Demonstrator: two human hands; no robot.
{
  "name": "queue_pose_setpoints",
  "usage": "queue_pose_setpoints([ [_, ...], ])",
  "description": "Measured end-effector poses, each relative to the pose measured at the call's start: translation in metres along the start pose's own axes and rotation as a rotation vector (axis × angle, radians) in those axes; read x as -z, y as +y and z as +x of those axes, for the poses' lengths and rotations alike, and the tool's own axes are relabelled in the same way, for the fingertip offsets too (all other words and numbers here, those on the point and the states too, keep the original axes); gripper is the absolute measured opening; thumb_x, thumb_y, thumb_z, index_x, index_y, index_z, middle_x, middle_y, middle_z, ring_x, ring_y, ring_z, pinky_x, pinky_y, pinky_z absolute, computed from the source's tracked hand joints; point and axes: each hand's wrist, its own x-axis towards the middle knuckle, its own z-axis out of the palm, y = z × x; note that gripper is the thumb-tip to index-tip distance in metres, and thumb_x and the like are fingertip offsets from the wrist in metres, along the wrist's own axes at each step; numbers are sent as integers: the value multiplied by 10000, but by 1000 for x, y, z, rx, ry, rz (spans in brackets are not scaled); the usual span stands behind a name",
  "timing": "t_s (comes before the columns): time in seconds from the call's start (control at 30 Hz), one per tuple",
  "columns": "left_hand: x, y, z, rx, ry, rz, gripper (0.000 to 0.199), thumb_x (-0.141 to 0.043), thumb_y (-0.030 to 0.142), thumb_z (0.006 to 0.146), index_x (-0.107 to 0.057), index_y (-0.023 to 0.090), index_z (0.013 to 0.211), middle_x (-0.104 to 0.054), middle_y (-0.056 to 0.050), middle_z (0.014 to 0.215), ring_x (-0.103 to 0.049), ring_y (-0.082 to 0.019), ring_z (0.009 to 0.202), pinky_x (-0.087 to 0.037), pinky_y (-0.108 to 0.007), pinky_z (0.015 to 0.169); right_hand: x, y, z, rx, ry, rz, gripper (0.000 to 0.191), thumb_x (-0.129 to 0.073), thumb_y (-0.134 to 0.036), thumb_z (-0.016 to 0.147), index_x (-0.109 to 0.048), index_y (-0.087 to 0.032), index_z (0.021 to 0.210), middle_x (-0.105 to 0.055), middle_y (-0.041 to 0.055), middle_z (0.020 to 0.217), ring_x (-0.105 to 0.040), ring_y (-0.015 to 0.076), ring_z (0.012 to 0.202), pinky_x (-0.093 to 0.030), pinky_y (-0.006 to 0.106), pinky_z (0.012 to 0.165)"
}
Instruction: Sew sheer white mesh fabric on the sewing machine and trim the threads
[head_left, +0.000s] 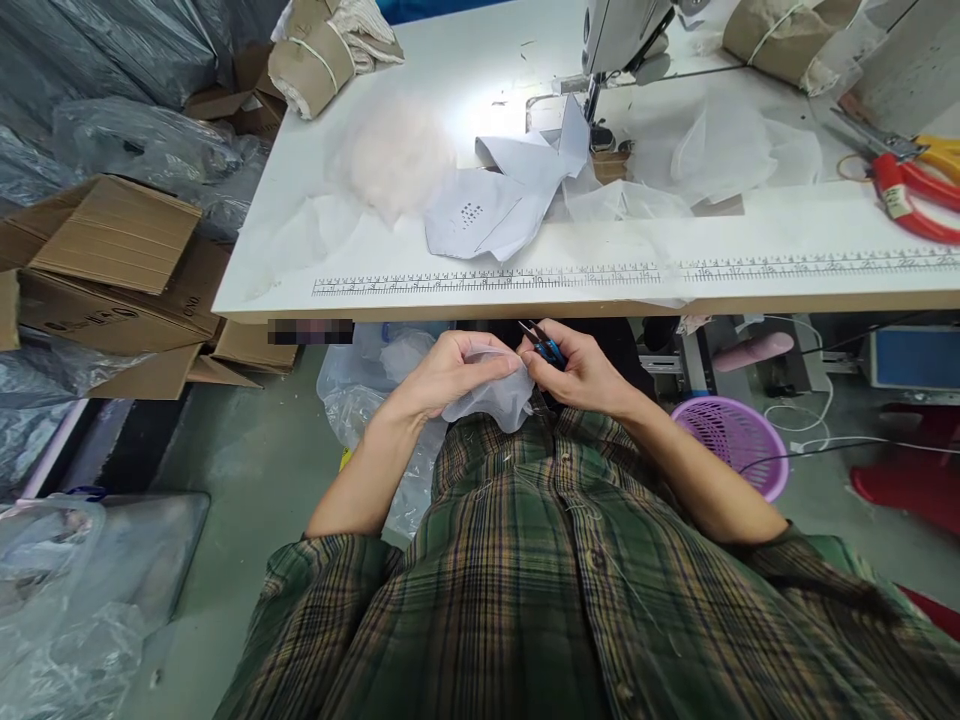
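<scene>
Over my lap, just below the table's front edge, my left hand (448,372) pinches a piece of sheer white fabric (501,398) that hangs down from the fingers. Small blue thread snips (547,347) with dark blades sit in my right hand (576,368), whose fingers are wrapped round them. The blade tips point up and to the left, away from the cloth. My right fingertips meet the fabric's edge beside the left thumb; whether they also grip it I cannot tell.
A white sewing table (277,265) with a printed ruler (487,283) holds a sewing machine (619,45), grey-white cut pieces (487,205), sheer fabric (724,150) and red-handled scissors (911,200). Cardboard boxes (112,240) stand left; a purple basket (731,440) stands right.
</scene>
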Motion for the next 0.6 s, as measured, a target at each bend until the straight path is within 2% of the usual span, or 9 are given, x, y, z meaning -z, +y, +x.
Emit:
queue_pose_setpoints([
  [0.3, -12, -7, 2, 20, 84, -195, 217, -804, 350, 730, -690, 167, 754, -654, 11, 671, -568, -101, 593, -441, -247, 580, -6, -1, 1, 5, 147, -108, 85, -552, -268, 881, -516, -216, 825, -480, -40, 655, -410, 112, 583, -351, 254, 560],
  [0.47, -11, -8, 1, 17, 91, -129, 204, -805, 346, 726, -706, 170, 749, -650, 6, 651, -542, -103, 582, -415, -240, 561, -7, 0, 0, -13, 140, -103, 86, -571, -259, 867, -521, -215, 813, -470, -46, 639, -396, 106, 565, -341, 250, 543],
  [0.6, -10, -8, 1, -8, 74, -84, 185, -788, 324, 741, -702, 160, 741, -644, 5, 653, -529, -96, 588, -406, -228, 568, -6, 2, -2, -76, 137, 19, 116, -540, -296, 915, -553, -200, 852, -486, -56, 615, -431, 87, 517, -352, 233, 510],
])
